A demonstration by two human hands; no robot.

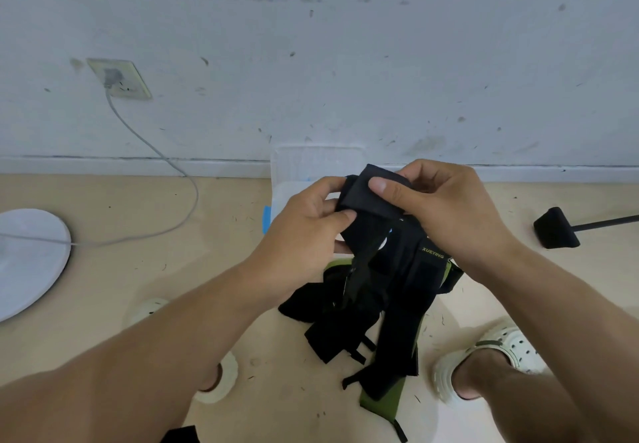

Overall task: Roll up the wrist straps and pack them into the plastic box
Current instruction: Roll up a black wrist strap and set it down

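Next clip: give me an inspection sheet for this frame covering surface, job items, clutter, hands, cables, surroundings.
Surface: beige floor, speckled with dark debris.
Job's things: black fabric wrist strap partly rolled, held above the clear plastic box by the wall; black and green straps piled on the floor.
Clutter: white round base; black padded foot on a rod.
Hands: left hand and right hand both pinch the roll.
Cables: grey cable from the wall socket to the base.
Surroundings: scuffed white wall; white clogs worn.
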